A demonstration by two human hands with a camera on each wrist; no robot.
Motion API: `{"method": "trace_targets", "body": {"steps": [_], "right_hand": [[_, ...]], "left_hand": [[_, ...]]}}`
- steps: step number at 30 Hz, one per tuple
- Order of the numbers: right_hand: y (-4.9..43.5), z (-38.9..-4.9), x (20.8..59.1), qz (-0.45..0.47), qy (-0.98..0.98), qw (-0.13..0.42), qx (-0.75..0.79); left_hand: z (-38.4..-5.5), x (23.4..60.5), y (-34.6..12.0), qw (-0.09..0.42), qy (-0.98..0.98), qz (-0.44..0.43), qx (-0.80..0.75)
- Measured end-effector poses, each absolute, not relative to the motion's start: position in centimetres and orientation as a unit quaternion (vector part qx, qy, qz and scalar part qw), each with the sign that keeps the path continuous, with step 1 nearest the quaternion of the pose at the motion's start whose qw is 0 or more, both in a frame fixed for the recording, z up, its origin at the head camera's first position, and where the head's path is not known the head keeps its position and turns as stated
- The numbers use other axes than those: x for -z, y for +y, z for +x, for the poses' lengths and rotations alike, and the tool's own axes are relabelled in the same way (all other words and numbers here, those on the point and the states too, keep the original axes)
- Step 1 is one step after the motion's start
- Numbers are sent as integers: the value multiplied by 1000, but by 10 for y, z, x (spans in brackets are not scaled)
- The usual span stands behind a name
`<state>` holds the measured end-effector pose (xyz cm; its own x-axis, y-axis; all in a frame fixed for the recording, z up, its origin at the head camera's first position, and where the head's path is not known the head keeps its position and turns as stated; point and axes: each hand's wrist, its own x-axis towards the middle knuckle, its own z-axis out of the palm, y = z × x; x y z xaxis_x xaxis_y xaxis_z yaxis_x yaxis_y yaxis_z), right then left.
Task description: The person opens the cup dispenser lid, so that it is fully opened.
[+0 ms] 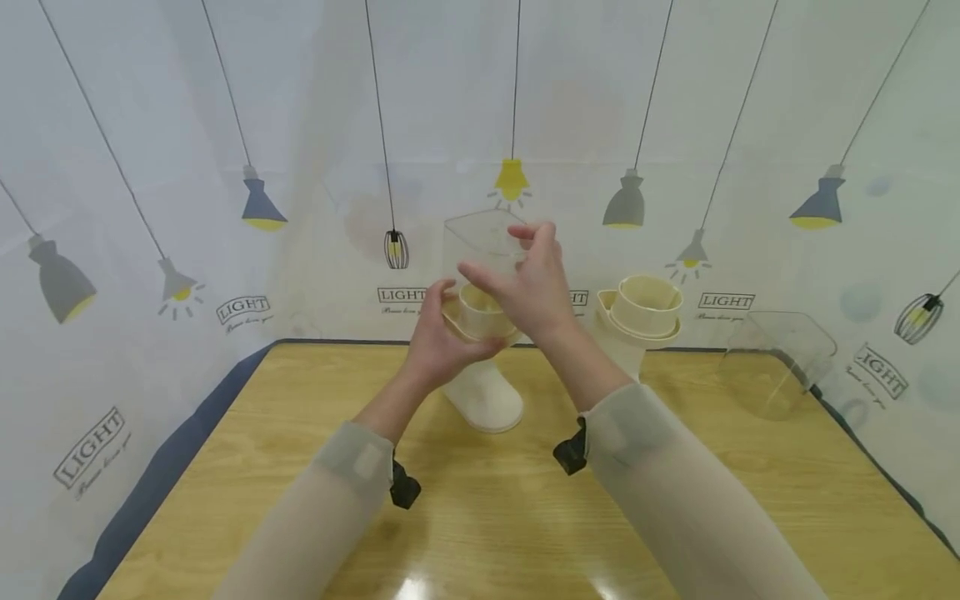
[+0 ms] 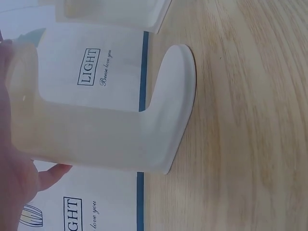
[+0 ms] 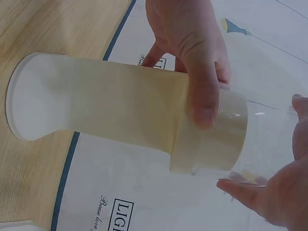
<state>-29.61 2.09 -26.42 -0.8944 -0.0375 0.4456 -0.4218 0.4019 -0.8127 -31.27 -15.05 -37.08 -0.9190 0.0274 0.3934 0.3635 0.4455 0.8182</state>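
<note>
A cream plastic stand (image 1: 483, 400) with a wide foot and a round collar is upright on the table in front of me. My left hand (image 1: 446, 350) grips it just below the collar, thumb and fingers spread round its head. On top of the collar sits a clear container (image 1: 480, 237), its lower edge around the cream ring (image 3: 233, 130) in the right wrist view. My right hand (image 1: 536, 287) holds the container's side between thumb and fingers. The left wrist view shows the stand's column (image 2: 91, 137) sideways; the container is out of that frame.
Behind my right forearm stands a second cream stand (image 1: 648, 304) with a similar round top. Farther right, another clear container (image 1: 776, 367) rests on the wooden table (image 1: 480, 508). A white cloth backdrop (image 1: 322, 233) printed with lamps rises along the table's back and sides.
</note>
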Motion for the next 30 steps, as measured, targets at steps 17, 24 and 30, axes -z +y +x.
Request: {"method": "trace_targets", "body": {"steps": [17, 24, 30], "right_hand": [[27, -290, 261, 175, -806, 236, -513], [35, -286, 250, 194, -777, 249, -544], [49, -276, 239, 200, -760, 251, -565]], "left_hand": [[-311, 368, -151, 168, -841, -142, 495], [-310, 369, -150, 163, -829, -137, 516], [-306, 374, -142, 175, -823, -124, 527]]}}
